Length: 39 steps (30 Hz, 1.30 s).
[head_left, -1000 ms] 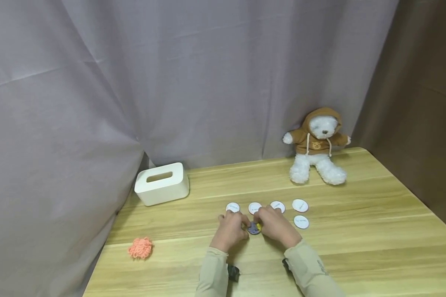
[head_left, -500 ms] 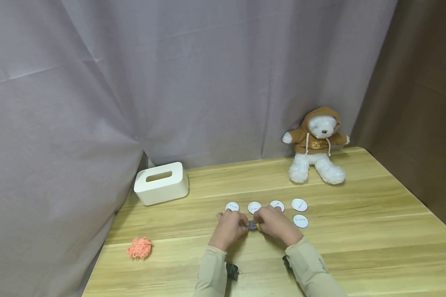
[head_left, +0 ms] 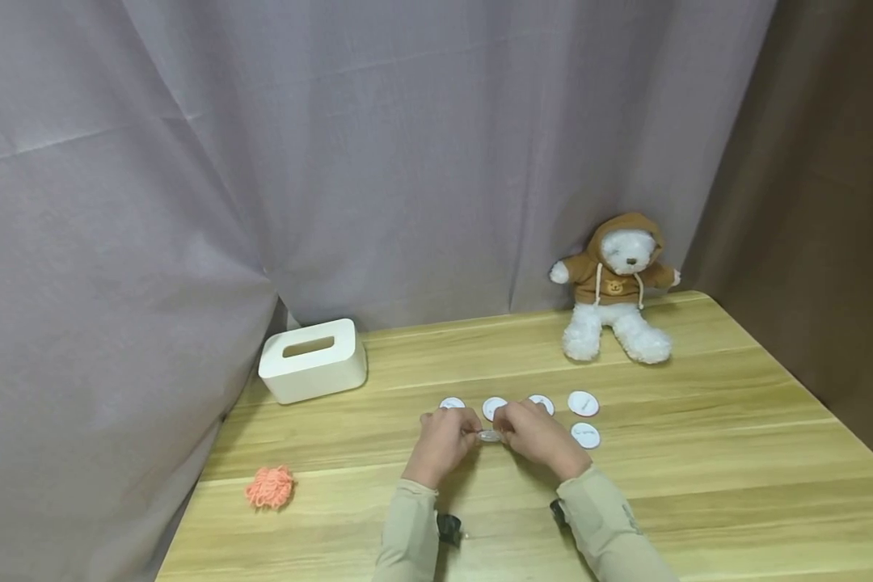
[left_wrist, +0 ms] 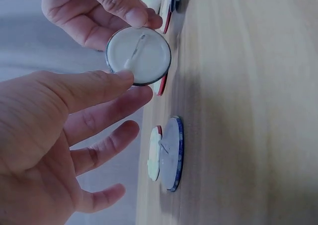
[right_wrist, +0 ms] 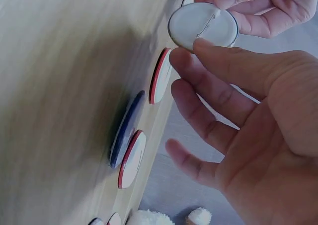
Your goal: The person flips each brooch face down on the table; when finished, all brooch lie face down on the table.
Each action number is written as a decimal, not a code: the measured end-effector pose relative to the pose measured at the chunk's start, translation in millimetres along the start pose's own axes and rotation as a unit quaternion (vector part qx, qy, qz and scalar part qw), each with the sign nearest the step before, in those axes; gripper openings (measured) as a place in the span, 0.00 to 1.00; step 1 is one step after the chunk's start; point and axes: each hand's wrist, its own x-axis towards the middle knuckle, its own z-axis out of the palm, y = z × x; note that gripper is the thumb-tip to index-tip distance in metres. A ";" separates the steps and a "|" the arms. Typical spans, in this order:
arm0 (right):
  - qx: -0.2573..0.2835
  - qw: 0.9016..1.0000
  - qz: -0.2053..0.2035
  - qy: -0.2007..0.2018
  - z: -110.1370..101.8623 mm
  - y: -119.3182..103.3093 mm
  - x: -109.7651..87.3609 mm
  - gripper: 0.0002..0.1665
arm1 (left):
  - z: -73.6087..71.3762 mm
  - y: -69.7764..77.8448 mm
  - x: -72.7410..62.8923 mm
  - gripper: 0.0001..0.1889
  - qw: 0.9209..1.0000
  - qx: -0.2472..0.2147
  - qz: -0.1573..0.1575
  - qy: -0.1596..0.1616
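Note:
A round pin badge [head_left: 489,436] is held between both hands, low over the table. In the left wrist view its pale back and metal pin [left_wrist: 139,50] show. My left hand [head_left: 442,440] pinches one edge of the badge with thumb and index finger, the other fingers spread apart. My right hand [head_left: 538,436] pinches the opposite edge, as seen in the right wrist view, where the badge [right_wrist: 198,24] is tilted. Just beyond the hands lie white round discs [head_left: 584,403] with handwriting. A blue-edged badge [left_wrist: 172,153] lies pin side up beside a red-edged disc [left_wrist: 155,153].
At the back left of the wooden table [head_left: 378,501] stands a white tissue box [head_left: 313,361]. A coral yarn bundle [head_left: 270,487] lies at the left. A white teddy bear [head_left: 614,291] in a brown hoodie sits against the grey curtain [head_left: 407,162] at the back right.
Between the two hands the badge has tipped over: its purple and yellow picture side showed earlier, and the pale back shows now. Both hands stay in nearly the same place.

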 end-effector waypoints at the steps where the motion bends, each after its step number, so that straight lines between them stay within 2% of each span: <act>1: 0.006 1.000 0.003 0.000 -0.1 0.4 0.1 0.10 | 0.2 0.1 0.3 0.06 1.000 0.002 -0.001 0.002; 5: 0.017 1.000 0.019 -0.003 0.9 2.3 0.0 0.11 | 2.3 0.8 1.3 0.07 1.000 0.013 -0.002 0.004; 14: -0.008 0.999 0.033 0.015 5.6 5.2 -3.0 0.13 | 7.5 2.8 6.7 0.08 0.999 0.049 0.013 0.002; 22: -0.022 0.999 -0.002 0.038 8.5 5.2 -4.4 0.15 | 10.7 5.2 7.1 0.11 0.999 0.044 -0.009 -0.021; 29: -0.028 0.999 0.027 0.017 10.0 4.5 -1.1 0.18 | 14.0 1.7 5.2 0.16 0.999 0.021 -0.022 -0.037; 36: -0.031 0.999 0.024 0.004 11.5 6.8 1.0 0.17 | 13.9 1.4 5.3 0.13 0.998 0.020 -0.029 -0.048; 39: -0.033 0.999 0.016 -0.001 10.8 7.6 2.9 0.17 | 12.0 2.7 6.7 0.11 0.998 0.034 -0.029 -0.049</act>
